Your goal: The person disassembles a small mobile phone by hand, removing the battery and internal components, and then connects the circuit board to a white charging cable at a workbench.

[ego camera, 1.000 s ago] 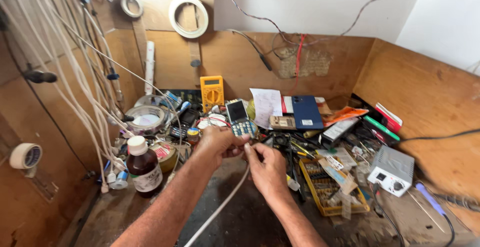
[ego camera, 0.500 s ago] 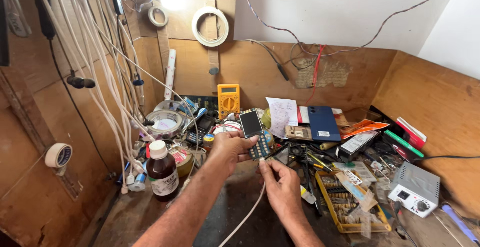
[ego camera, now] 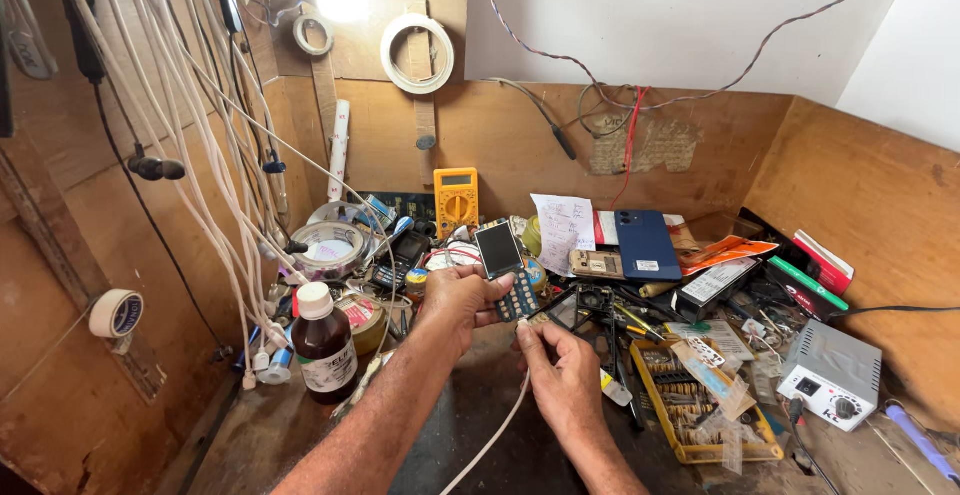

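Observation:
My left hand (ego camera: pixel 462 298) holds a small keypad phone (ego camera: pixel 504 268) upright above the cluttered bench, screen dark and keypad facing me. My right hand (ego camera: pixel 562 375) pinches the plug end of a white cable (ego camera: pixel 487 442) just below the phone's bottom edge. The cable trails down toward me between my forearms. Whether the plug is seated in the phone cannot be seen.
A brown bottle (ego camera: pixel 323 344) with a white cap stands at the left near hanging white cables (ego camera: pixel 225 145). A yellow multimeter (ego camera: pixel 455 200), a blue phone (ego camera: pixel 645 245), a yellow parts tray (ego camera: pixel 700 405) and a grey box (ego camera: pixel 830 375) crowd the back and right.
The view has dropped and drawn closer. My left hand has raised the phone slightly and my right hand has brought the cable end up to its bottom edge.

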